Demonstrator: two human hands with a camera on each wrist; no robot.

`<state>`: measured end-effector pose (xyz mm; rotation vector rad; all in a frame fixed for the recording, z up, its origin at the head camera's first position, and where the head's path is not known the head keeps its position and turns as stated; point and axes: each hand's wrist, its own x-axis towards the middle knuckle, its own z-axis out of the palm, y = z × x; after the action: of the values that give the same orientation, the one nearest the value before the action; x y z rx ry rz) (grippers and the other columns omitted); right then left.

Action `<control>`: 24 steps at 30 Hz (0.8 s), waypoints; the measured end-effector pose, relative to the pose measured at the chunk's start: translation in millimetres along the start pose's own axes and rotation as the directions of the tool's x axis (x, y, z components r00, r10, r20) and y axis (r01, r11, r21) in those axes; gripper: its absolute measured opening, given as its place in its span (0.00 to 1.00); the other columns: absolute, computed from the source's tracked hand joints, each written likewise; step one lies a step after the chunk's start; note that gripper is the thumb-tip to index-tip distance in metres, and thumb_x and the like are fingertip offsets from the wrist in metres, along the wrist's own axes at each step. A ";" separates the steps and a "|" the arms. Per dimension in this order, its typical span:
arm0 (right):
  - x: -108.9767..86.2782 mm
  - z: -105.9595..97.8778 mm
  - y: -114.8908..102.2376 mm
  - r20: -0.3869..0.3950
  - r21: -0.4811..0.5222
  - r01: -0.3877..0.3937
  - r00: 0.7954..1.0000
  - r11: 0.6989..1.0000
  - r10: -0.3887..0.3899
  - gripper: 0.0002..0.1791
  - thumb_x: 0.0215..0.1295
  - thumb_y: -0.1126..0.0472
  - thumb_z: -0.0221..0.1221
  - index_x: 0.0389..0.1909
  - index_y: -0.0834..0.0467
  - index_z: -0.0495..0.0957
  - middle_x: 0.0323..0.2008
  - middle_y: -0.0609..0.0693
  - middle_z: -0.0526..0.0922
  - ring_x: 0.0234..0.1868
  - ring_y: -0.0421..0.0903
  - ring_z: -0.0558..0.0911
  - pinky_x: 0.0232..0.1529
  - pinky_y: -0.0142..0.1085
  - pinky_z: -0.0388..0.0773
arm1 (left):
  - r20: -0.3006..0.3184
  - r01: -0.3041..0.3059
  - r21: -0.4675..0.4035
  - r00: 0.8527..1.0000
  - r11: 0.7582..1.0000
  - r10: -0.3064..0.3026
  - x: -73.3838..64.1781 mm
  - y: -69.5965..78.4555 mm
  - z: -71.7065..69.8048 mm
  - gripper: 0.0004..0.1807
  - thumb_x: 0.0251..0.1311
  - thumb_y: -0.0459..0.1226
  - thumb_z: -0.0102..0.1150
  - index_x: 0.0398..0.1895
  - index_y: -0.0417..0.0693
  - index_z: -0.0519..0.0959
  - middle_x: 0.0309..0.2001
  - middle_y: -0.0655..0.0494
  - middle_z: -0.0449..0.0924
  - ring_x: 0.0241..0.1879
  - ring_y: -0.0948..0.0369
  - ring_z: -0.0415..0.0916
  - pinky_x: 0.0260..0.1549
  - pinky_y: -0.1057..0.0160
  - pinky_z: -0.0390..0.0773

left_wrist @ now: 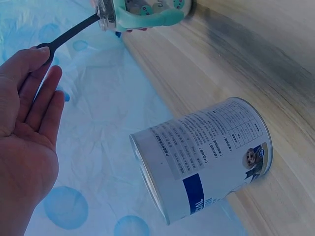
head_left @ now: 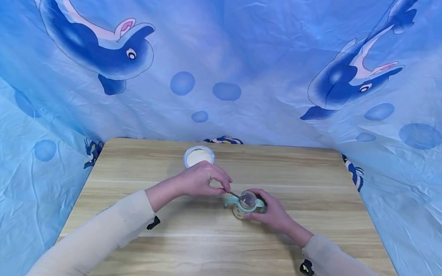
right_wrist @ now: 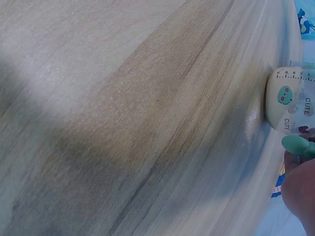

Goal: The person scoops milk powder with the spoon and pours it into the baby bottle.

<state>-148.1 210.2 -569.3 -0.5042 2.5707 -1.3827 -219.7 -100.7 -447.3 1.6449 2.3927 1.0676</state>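
Note:
My left hand pinches the dark handle of a spoon between thumb and forefinger, the other fingers loosely extended. The spoon's far end reaches the mouth of a clear baby bottle with mint-green side handles, and its tip is hidden there. My right hand grips this bottle from the right side, thumb in front. The bottle stands upright on the table. In the right wrist view, the bottle shows cute prints, scale marks and cream-coloured contents; only part of the right hand shows there.
An uncovered tin with printed labels stands behind my left hand; pale powder shows inside it. All this is on a wood-grain table. A blue dolphin-print cloth hangs behind and at both sides.

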 end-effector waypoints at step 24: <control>0.1 0.3 2.4 -0.016 -0.017 0.030 0.999 0.999 -0.031 0.42 0.56 0.48 0.82 0.71 0.50 0.75 0.63 0.45 0.84 0.64 0.46 0.81 0.70 0.51 0.78 | -0.036 0.032 -0.082 0.999 0.996 -0.035 3.4 -5.5 0.1 0.08 0.62 0.30 0.74 0.38 0.54 0.92 0.47 0.60 0.92 0.53 0.63 0.88 0.57 0.61 0.86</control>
<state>-148.6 211.1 -571.5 -0.5391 2.6006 -1.3817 -225.5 -98.9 -449.3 1.5670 2.3569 1.1833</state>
